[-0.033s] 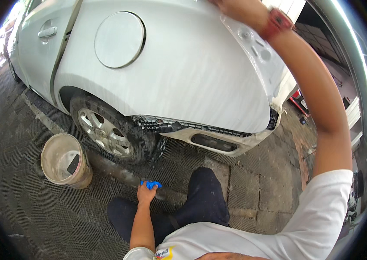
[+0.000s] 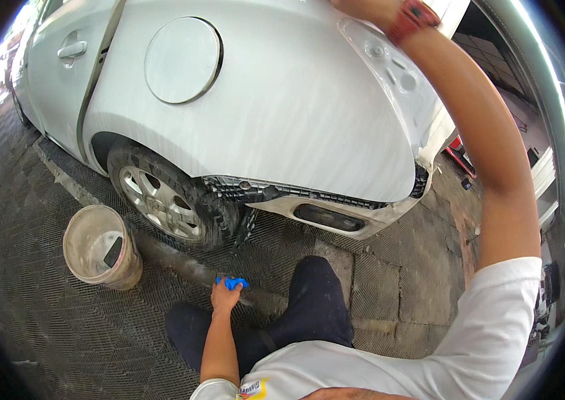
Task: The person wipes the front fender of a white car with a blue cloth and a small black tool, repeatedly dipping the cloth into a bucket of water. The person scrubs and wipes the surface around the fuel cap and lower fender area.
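Note:
A bunched blue cloth (image 2: 232, 283) is gripped in my left hand (image 2: 224, 298), low in front of my knees. My right hand (image 2: 370, 9) is raised to the upper edge of the view, at the top of the silver-grey car's rear side panel (image 2: 282, 107). The fingers of that hand are cut off by the frame, so what they touch or hold is hidden. A red watch (image 2: 414, 20) is on the right wrist. Pale, cloudy streaks run across the panel, and a round fuel flap (image 2: 184, 60) sits on it.
A dirty bucket (image 2: 92, 243) with a dark flat piece (image 2: 114, 252) inside stands left of my knees, near the rear wheel (image 2: 162, 200). The bumper's place shows black brackets and a pale lower part (image 2: 329, 219). The floor (image 2: 422, 280) is textured paving.
My right hand has shifted slightly to the left and up along the panel's top. The left hand still grips the blue cloth in the same place.

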Demonstrator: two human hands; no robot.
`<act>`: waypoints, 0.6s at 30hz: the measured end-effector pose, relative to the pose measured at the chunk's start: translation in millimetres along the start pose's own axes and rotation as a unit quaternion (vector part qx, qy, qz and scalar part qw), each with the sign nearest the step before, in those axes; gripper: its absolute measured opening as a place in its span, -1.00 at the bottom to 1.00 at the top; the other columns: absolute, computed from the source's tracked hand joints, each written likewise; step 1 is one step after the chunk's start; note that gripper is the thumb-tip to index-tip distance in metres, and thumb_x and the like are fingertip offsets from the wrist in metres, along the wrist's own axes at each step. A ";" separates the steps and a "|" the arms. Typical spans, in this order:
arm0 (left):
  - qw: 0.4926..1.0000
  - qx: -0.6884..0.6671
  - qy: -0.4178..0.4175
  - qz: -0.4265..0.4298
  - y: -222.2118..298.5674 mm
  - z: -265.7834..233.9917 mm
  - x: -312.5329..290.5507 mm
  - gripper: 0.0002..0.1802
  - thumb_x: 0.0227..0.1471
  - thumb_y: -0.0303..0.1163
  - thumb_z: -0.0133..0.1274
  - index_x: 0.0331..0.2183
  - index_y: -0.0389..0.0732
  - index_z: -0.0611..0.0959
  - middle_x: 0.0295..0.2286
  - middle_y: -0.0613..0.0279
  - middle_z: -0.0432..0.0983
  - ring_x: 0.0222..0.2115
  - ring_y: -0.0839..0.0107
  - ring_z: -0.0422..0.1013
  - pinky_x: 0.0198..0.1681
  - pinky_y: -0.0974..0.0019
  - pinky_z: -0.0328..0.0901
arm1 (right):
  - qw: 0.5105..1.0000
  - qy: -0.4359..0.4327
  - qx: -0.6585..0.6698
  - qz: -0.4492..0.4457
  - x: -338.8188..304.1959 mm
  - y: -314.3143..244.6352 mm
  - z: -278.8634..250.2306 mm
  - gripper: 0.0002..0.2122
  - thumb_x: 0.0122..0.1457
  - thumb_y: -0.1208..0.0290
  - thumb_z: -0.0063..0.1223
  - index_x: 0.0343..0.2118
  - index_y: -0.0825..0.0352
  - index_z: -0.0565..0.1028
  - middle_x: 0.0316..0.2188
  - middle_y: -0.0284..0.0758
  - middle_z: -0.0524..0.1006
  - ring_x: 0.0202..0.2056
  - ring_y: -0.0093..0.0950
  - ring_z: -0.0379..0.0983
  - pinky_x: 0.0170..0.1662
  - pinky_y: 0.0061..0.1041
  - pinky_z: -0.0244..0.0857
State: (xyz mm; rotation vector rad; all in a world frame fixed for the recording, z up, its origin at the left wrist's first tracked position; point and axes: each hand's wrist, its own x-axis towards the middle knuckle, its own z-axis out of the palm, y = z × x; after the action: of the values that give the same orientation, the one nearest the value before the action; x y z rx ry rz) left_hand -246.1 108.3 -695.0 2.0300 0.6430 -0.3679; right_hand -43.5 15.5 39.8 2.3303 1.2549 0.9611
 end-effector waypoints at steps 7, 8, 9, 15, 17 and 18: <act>1.000 0.004 0.026 0.003 -12.9 -7.4 2.7 0.02 0.15 0.22 0.37 0.42 -0.20 0.51 0.43 -0.38 0.26 0.45 -0.26 0.25 0.48 -0.15 0.24 | 0.998 -0.047 -0.041 0.011 -5.3 -41.6 9.6 -0.47 0.55 0.54 -0.25 0.52 0.05 0.39 0.51 -0.33 0.42 0.23 -0.35 0.56 0.49 -0.15 0.25; 1.000 0.003 0.026 0.006 -12.9 -7.4 3.5 0.02 0.15 0.22 0.37 0.42 -0.20 0.51 0.43 -0.38 0.27 0.44 -0.26 0.25 0.47 -0.15 0.25 | 0.999 -0.037 -0.031 -0.007 -0.7 -38.9 6.6 -0.47 0.56 0.54 -0.26 0.52 0.04 0.39 0.51 -0.33 0.42 0.24 -0.34 0.56 0.48 -0.17 0.26; 1.000 0.004 0.022 0.011 -11.5 -5.0 4.7 0.01 0.15 0.22 0.37 0.42 -0.19 0.52 0.42 -0.38 0.28 0.44 -0.26 0.26 0.46 -0.16 0.26 | 0.999 -0.030 -0.024 -0.022 4.3 -30.0 4.8 -0.46 0.56 0.54 -0.27 0.52 0.03 0.39 0.50 -0.33 0.43 0.24 -0.34 0.56 0.48 -0.20 0.28; 1.000 0.012 -0.005 0.015 9.3 1.2 -4.4 0.00 0.17 0.23 0.35 0.42 -0.17 0.52 0.41 -0.38 0.31 0.44 -0.25 0.25 0.41 -0.18 0.33 | 0.992 -0.088 0.014 0.084 17.4 -59.3 -25.3 -0.50 0.59 0.46 -0.23 0.51 0.01 0.40 0.47 -0.29 0.46 0.37 -0.30 0.48 0.61 -0.12 0.08; 1.000 0.012 0.008 0.025 7.9 -1.9 -4.5 0.00 0.17 0.24 0.35 0.42 -0.17 0.52 0.41 -0.36 0.31 0.43 -0.25 0.26 0.40 -0.18 0.34 | 0.999 0.024 -0.024 -0.028 6.7 -38.9 8.6 -0.51 0.58 0.45 -0.20 0.50 -0.01 0.41 0.45 -0.27 0.49 0.36 -0.30 0.49 0.60 -0.10 0.10; 0.999 0.017 0.016 0.033 6.4 0.3 -1.0 0.00 0.17 0.24 0.35 0.41 -0.17 0.52 0.40 -0.35 0.32 0.42 -0.25 0.28 0.39 -0.18 0.34 | 0.992 0.081 -0.044 -0.085 4.9 -31.0 21.0 -0.51 0.58 0.45 -0.19 0.50 -0.01 0.41 0.43 -0.26 0.50 0.35 -0.29 0.50 0.60 -0.09 0.10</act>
State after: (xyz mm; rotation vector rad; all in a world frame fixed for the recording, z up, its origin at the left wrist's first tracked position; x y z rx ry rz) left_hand -243.2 105.1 -690.2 2.0887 0.5900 -0.3102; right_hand -45.9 37.6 9.3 2.0746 1.4182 1.1413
